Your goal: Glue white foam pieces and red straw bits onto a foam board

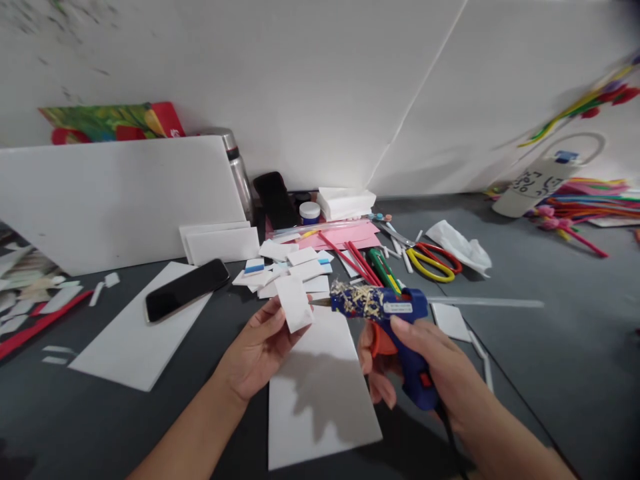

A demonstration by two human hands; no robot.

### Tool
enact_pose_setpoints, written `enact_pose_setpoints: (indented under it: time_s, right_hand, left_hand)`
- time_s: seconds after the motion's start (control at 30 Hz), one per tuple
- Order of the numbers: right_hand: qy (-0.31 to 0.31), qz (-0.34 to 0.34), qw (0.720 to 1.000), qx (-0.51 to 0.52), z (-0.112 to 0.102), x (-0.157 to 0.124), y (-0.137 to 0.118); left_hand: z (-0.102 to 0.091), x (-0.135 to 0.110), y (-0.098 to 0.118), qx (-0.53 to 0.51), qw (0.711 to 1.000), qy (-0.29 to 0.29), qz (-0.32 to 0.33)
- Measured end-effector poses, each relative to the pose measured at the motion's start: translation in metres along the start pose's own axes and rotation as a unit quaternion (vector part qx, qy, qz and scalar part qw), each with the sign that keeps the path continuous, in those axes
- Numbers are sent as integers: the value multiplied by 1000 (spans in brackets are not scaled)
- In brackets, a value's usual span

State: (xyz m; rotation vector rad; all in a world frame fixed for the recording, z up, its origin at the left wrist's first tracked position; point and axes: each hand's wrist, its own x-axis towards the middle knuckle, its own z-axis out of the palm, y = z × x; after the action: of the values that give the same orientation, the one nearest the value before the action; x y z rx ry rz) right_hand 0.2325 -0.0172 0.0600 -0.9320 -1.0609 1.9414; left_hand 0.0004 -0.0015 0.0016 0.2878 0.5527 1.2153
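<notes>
My left hand (263,347) pinches a small white rectangular piece of card or foam board (294,303), held up and slightly tilted. In my right hand (425,353) is a blue glue gun (410,363) with an orange trigger, my fingers around its handle. Its nozzle points left and meets or nearly meets the right edge of the white piece. Crusted flecks cover the barrel, and a clear glue stick (490,302) juts from the back. Beneath both hands lies a larger white board (320,400), shadowed by them.
Cut white pieces (305,269) are heaped behind my left hand. Scissors (434,261), a green cutter (383,270) and crumpled tissue (460,247) lie behind the glue gun. A phone (187,290) rests on a white sheet (135,347) at left. A white bottle (535,183) stands at right.
</notes>
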Motion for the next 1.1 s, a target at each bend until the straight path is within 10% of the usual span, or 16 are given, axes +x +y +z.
enact_pose_setpoints:
  time_s: [0.2, 0.53, 0.87, 1.1]
  right_hand:
    - [51, -15, 995, 83, 3, 4, -8]
    - [363, 14, 920, 149, -55, -49, 2]
    - [339, 58, 926, 158, -71, -67, 2]
    - [356, 179, 910, -113, -80, -92, 3]
  left_hand:
    - [0, -2, 0, 28, 999, 3, -26]
    - [2, -4, 2, -8, 998, 42, -36]
    - [4, -8, 2, -7, 999, 39, -34]
    - [2, -6, 2, 11, 999, 23, -36]
